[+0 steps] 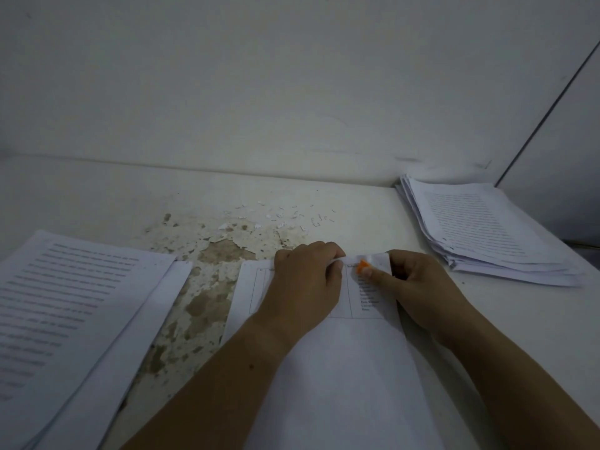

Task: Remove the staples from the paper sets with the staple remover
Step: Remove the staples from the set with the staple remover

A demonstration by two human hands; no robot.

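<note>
White printed pile (81, 303) sits on your left, well apart from the action. Moving in, your left hand (305, 287) has its fingers curled over the far edge of the set (341, 368), pinching a lifted bit of paper there. Just right of those fingertips is the orange remover (363, 266), at that same edge, pinched under the thumb of your right hand (418, 287), other fingers curled in. So the right hand's on the tool, and the set's long axis runs from you toward the wall (292, 92). Can't make out the staple itself; my guess is it's under that orange tip. Further right, another stack (480, 228) sits by the corner. Table (207, 280) is white with paint peeling to brown, and loose staples (321, 219) and paper crumbs lie scattered near the wall.
</note>
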